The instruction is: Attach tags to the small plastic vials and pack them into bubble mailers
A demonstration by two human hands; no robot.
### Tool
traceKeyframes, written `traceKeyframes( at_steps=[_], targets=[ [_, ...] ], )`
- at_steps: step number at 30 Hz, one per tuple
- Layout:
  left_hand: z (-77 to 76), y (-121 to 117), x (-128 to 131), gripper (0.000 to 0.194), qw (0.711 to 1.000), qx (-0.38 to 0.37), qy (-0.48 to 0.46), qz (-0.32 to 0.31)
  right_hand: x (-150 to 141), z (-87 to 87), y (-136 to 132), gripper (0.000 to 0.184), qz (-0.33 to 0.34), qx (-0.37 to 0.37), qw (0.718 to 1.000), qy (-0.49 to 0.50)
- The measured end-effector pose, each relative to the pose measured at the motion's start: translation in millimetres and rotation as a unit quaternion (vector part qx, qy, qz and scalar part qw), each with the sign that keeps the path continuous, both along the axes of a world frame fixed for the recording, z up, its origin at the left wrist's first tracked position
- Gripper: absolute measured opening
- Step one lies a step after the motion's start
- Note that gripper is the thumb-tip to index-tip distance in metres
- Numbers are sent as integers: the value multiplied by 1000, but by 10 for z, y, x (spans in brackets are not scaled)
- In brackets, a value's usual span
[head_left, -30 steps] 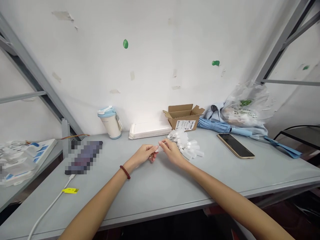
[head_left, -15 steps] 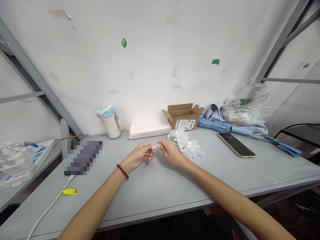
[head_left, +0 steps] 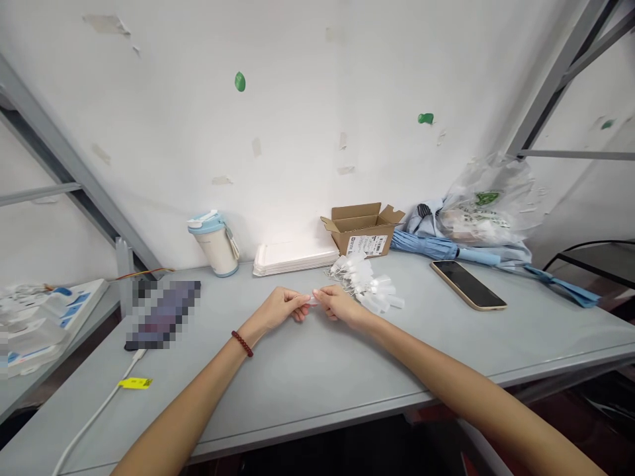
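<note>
Over the middle of the desk point(head_left: 297, 396), my left hand point(head_left: 284, 308) and my right hand point(head_left: 342, 308) meet fingertip to fingertip. Both are closed in a pinch on one small translucent white piece point(head_left: 312, 301), mostly hidden by the fingers, so its exact kind does not show. Just beyond my right hand lies a loose pile of similar translucent white pieces point(head_left: 367, 283), with thin string-like loops at its left side. A dark red bead bracelet point(head_left: 242, 344) sits on my left wrist.
Behind the hands stand a stack of flat white trays point(head_left: 296, 258), an open cardboard box point(head_left: 367, 241) and a cup with a blue lid point(head_left: 215, 244). To the right lie a phone point(head_left: 469, 285), a folded blue umbrella point(head_left: 426, 246) and a plastic bag point(head_left: 489, 205). A white cable point(head_left: 94, 420) runs along the left.
My right hand has turned and its fingers have curled in beside the left fingertips, covering more of the small piece. Both hands sit slightly lower. The view has shifted a little.
</note>
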State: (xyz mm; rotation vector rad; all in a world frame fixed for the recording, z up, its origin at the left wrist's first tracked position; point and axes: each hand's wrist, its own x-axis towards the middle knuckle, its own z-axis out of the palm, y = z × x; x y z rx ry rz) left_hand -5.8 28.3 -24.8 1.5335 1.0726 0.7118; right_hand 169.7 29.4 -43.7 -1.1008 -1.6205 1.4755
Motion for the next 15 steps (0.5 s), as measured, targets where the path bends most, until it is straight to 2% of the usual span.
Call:
traceKeyframes(
  at_steps=[2,4,7,10,12,15],
  targets=[
    [-2,-9,21,40,1000,22,10,-5,15,16,18,39,21,-38,999,20],
    [-5,-8,43,40,999,43,11,10,33,41,40,40,22,-28,999,20],
    [-12,23,52,44,998,58,-3,41,72,85,81,39,-22,100,994,-46],
    [-11,72,9,47,997,38,-27,66,126,120,119,29,-85,240,960,-119],
    [1,98,-38,45,996,23,-30,77,163,129,137,26,-109,267,948,-135],
    [25,110,-95,41,997,9,-32,75,200,130,147,28,-134,268,944,-139]
  ],
)
